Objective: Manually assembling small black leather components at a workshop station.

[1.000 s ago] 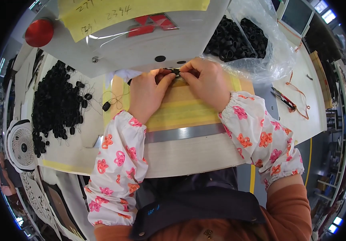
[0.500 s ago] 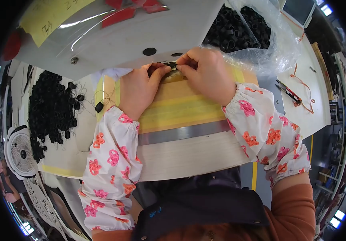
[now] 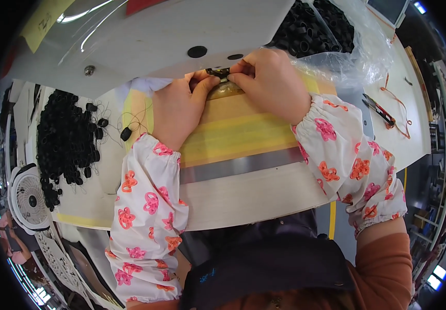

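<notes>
My left hand (image 3: pixel 180 106) and my right hand (image 3: pixel 268 82) meet at the far edge of the yellow-taped work board (image 3: pixel 243 137), under the white machine housing (image 3: pixel 145 46). Between the fingertips of both hands sits a small black band piece (image 3: pixel 217 73), pinched from each side. Most of that piece is hidden by my fingers. Both forearms wear white sleeve covers with pink and orange flowers.
A heap of small black loops (image 3: pixel 65 139) lies on the table at the left, with one stray loop (image 3: pixel 125 134) near my left wrist. A clear plastic bag of black loops (image 3: pixel 316 28) sits at the upper right. Red-handled snips (image 3: pixel 379 109) lie right. A small white fan (image 3: pixel 26 199) stands lower left.
The view has tilted so the hands sit higher and the machine housing fills the top. Both hands stay pinched on the small black piece, with only slight finger shifts.
</notes>
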Demonstrator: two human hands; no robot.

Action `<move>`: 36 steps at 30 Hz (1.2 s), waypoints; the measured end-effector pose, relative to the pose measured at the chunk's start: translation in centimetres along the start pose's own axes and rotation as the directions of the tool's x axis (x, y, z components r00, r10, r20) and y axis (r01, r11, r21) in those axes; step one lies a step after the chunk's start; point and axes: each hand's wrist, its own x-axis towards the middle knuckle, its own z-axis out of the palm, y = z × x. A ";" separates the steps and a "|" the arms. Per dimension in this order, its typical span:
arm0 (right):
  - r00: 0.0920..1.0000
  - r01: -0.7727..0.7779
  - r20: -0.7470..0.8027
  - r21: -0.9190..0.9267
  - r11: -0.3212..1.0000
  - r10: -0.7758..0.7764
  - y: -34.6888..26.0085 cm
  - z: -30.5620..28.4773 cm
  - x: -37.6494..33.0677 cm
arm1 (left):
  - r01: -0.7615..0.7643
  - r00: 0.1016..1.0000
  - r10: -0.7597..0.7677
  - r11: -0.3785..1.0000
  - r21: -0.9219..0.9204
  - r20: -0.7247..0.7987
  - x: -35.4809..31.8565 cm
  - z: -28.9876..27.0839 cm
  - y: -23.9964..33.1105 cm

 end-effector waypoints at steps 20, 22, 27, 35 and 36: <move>0.996 0.051 -0.074 0.073 0.996 -0.045 0.3 0.8 -0.1 | -0.060 0.998 0.064 0.989 0.138 -0.022 -0.1 -0.7 -0.4; 0.996 0.043 -0.082 0.056 0.998 -0.038 0.7 0.4 -0.9 | -0.185 0.978 0.200 0.961 0.206 -0.053 -0.4 0.1 -0.6; 0.995 -0.071 -0.058 0.106 0.992 0.077 0.0 -0.2 -1.2 | -0.362 0.928 0.372 0.900 0.242 0.007 -2.6 0.2 -0.4; 0.931 -0.316 0.256 0.213 0.924 0.260 -0.2 -1.0 0.0 | -0.555 0.828 0.539 0.827 0.086 0.158 -3.0 -0.7 1.2; 0.863 -0.458 0.364 0.276 0.845 0.349 -0.3 -1.1 0.1 | -0.552 0.828 0.544 0.833 0.027 0.137 -3.1 -0.6 1.1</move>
